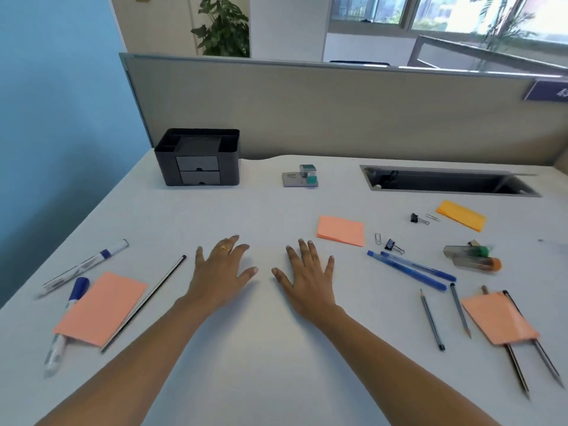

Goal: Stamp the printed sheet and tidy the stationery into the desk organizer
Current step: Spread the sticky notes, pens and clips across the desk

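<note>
Resting flat: left grip (219,272), right grip (309,278), both wide | pink pads (340,230) 3 | binder clips (391,245) 2

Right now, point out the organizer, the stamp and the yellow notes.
Organizer (167,168): head view, left part of front wall.
Stamp (308,171): head view, green top.
Yellow notes (461,215): head view, middle of top sheet.

A: White desk (264,207) up front, grey partition (307,112) standing right along its far edge.
B: Blue wall (55,103) on the left, daylight pouring through the windows (430,10) beyond, a leafy plant (224,26) back there too.
</note>
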The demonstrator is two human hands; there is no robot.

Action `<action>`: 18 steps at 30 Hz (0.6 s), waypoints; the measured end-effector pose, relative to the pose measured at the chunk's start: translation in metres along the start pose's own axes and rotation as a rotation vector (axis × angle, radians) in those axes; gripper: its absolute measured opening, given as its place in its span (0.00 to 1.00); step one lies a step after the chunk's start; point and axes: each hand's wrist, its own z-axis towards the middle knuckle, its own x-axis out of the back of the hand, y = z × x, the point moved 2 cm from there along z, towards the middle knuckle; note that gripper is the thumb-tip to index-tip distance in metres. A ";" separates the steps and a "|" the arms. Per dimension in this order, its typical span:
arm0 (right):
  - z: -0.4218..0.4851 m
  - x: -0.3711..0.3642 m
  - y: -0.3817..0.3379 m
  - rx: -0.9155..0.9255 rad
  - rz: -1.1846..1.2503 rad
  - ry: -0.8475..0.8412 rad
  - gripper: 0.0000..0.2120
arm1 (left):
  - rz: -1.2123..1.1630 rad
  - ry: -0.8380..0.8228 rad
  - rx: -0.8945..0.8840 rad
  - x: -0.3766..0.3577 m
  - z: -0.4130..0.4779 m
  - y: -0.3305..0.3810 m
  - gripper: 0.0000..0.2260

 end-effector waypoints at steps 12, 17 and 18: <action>0.017 0.058 0.136 -0.429 -0.114 0.049 0.30 | -0.012 -0.157 -0.279 -0.053 0.057 0.138 0.30; 0.022 0.053 0.141 -0.433 -0.141 0.009 0.31 | 0.042 -0.175 -0.292 -0.060 0.068 0.136 0.30; 0.023 0.052 0.140 -0.433 -0.145 0.008 0.32 | 0.048 -0.165 -0.292 -0.061 0.068 0.134 0.30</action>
